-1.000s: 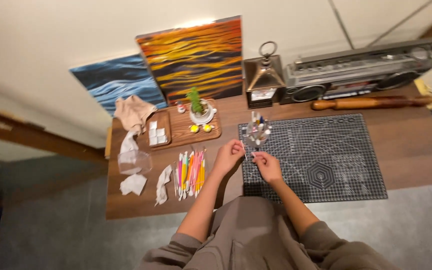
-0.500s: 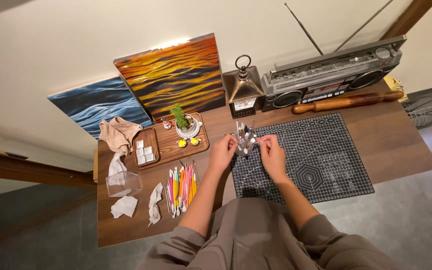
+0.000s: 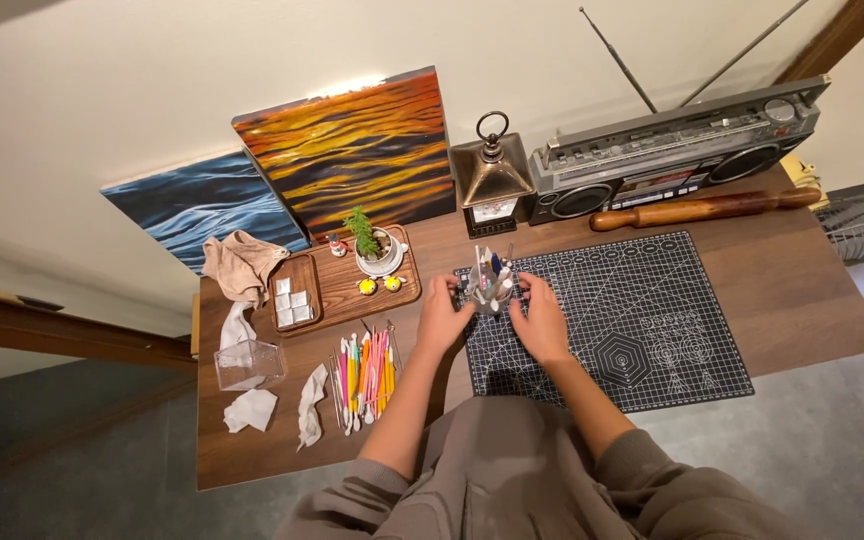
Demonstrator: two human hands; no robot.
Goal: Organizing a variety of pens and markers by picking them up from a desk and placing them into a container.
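The left hand [image 3: 442, 318] and the right hand [image 3: 540, 318] are both wrapped around a small clear cup of tools [image 3: 490, 283]. One hand is on each side of the cup, with the fingers curled against it. The cup stands on the far left corner of the dark cutting mat [image 3: 642, 320], which lies on the brown table [image 3: 812, 290]. Little sticks and brushes poke up out of the cup.

A second ago the cup stood a bit farther from the person and the hands were just coming up to it. Half a second ago the hands were closing in on it. Now they grip it from both sides, closer to the body. The view has also shifted, so the table looks bigger and more in the middle.

To the left of the hands lies a bunch of colourful sticks [image 3: 364, 370] spread out on the table. Past them are white rags [image 3: 250, 410] and a clear box [image 3: 249, 364]. A wooden tray [image 3: 342, 290] holds a small potted plant [image 3: 372, 245]. Behind the cup stands a brown lantern [image 3: 492, 180]. Next to it are a big grey radio [image 3: 672, 150] and a wooden rolling pin [image 3: 702, 208]. Two paintings, an orange one [image 3: 352, 145] and a blue one [image 3: 197, 205], lean on the wall.
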